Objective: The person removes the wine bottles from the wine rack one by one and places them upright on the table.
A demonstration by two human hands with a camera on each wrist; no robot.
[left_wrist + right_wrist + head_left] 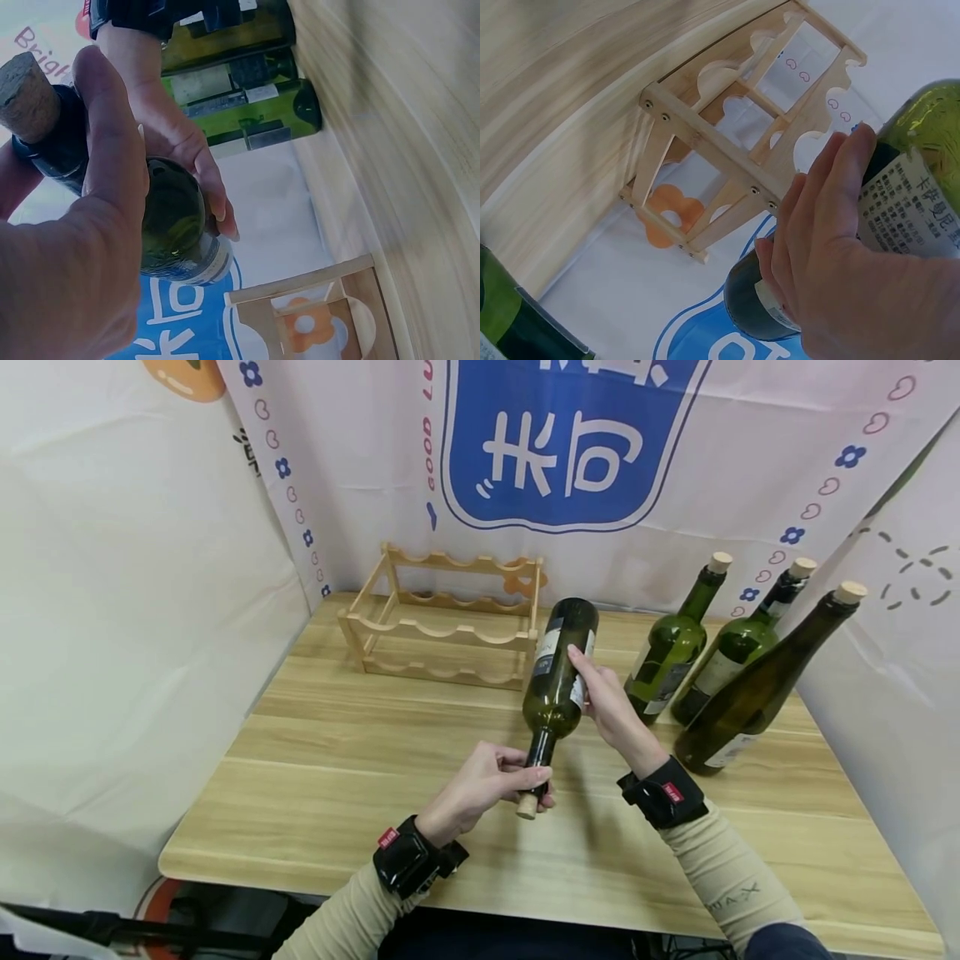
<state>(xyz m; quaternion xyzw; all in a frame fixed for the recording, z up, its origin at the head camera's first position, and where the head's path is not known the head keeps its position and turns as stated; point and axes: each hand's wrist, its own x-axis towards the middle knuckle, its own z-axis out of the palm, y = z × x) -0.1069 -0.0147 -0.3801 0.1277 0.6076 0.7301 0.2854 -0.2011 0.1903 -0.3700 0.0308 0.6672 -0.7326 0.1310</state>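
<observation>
A dark green wine bottle (553, 693) is held tilted above the table, its base toward the back and its corked neck toward the person. My left hand (483, 785) pinches the neck just behind the cork (527, 807), thumb on top. Around the labelled body, my right hand (611, 706) grips from the right side. In the right wrist view the fingers of the right hand (855, 247) lie across the bottle beside its printed label (907, 206). The left wrist view shows the cork (28, 97) close up, beside the left thumb.
Left of the bottle, a wooden wine rack (442, 618) with scalloped rails stands at the back of the table (337, 793). Three corked bottles stand at the right: a green one (671, 647), another green one (731, 660) and a taller brown one (765, 693). A printed curtain (375, 460) hangs behind.
</observation>
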